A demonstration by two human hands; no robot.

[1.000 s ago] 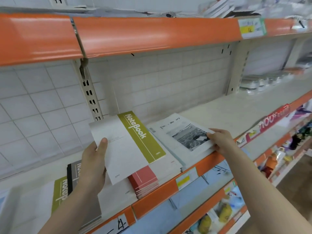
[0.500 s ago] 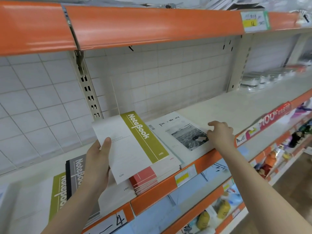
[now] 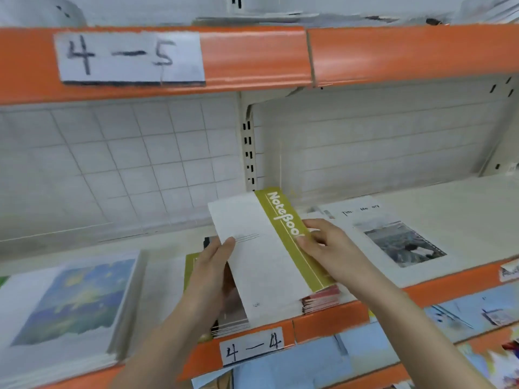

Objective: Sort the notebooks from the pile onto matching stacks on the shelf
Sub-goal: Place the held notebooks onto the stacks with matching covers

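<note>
Overhead, orange-edged shelf (image 3: 365,318), white gridded back panel (image 3: 118,164).

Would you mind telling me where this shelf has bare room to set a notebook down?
Bare shelf lies right of the photo-cover stack, and behind the painted-cover stack toward the grid wall. The middle is crowded: both hands hold the green-striped notebook over stacks.

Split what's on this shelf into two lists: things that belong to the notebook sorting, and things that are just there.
Part of the job:
- green-band notebook, held by left hand and right hand
- red notebook stack beneath it
- photo-cover notebook stack
- painted-cover notebook stack

Just there:
- 4-5 label
- 4-4 label
- slotted upright
</note>
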